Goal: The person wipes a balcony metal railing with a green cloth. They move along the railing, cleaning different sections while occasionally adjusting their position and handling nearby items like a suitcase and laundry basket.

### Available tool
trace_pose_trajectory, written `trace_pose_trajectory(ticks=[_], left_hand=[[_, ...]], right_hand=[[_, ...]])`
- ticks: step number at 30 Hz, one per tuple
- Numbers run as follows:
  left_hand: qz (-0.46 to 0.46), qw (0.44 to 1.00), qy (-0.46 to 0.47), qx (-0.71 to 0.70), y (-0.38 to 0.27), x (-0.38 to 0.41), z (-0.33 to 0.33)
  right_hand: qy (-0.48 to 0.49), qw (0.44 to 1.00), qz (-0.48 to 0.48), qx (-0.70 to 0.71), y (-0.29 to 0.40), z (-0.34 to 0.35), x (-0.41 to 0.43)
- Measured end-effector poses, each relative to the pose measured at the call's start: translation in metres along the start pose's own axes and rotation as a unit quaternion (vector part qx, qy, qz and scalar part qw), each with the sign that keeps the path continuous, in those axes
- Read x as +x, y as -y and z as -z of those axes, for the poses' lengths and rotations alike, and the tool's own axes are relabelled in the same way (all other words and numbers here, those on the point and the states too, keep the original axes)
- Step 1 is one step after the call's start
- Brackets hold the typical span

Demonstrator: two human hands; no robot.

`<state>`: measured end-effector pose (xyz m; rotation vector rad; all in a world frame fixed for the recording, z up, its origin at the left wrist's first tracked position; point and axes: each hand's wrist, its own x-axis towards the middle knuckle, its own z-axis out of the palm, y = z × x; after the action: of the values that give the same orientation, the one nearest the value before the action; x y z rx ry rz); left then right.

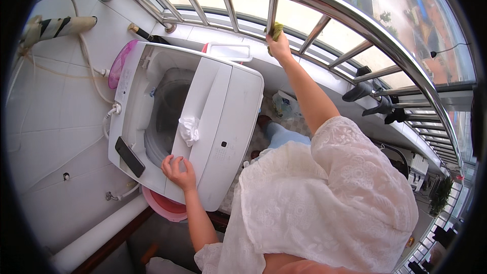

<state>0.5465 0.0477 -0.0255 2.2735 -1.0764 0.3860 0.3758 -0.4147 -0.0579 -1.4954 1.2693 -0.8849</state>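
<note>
My right hand grips a yellow-green cloth wrapped against an upright bar of the steel window railing. My left hand rests on the edge of a white top-loading washing machine, its fingers slightly bent and apart, holding nothing. A crumpled white cloth or tissue lies on the machine's folded lid, just above that hand. The lid is raised, so the drum shows. To the left of my left hand, a black smartphone lies on the machine's rim.
A pink basin stands below the machine and a purple-pink plastic basin behind it. Dark socks hang on the railing at right. A white plastic tray lies on the tiled ledge. Hoses run along the wall; a plastic bag is on the floor.
</note>
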Motion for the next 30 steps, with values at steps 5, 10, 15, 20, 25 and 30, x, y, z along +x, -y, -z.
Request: trace_pose_trajectory(ticks=[5, 10, 15, 20, 25, 30], left_hand=[[-0.011, 1.000, -0.010, 0.005, 0.002, -0.004, 0.003], [-0.033, 0.999, 0.015, -0.027, -0.006, 0.002, -0.001], [-0.044, 0.998, 0.033, -0.013, -0.005, -0.001, 0.001], [-0.055, 0.997, 0.043, -0.018, -0.006, 0.001, -0.004], [-0.042, 0.998, 0.049, -0.006, -0.005, -0.002, 0.000], [-0.062, 0.997, 0.038, -0.006, 0.000, -0.003, -0.003]], right_hand=[[-0.222, 0.774, -0.160, 0.571, 0.018, 0.037, -0.079], [-0.343, 0.823, 0.055, 0.449, 0.047, 0.096, -0.098], [-0.248, 0.921, 0.145, 0.262, 0.111, 0.079, -0.058], [-0.348, 0.890, 0.230, 0.183, 0.099, 0.089, 0.007], [-0.196, 0.938, 0.191, 0.213, 0.089, 0.095, -0.003], [-0.178, 0.972, 0.144, -0.043, -0.054, 0.076, 0.005]])
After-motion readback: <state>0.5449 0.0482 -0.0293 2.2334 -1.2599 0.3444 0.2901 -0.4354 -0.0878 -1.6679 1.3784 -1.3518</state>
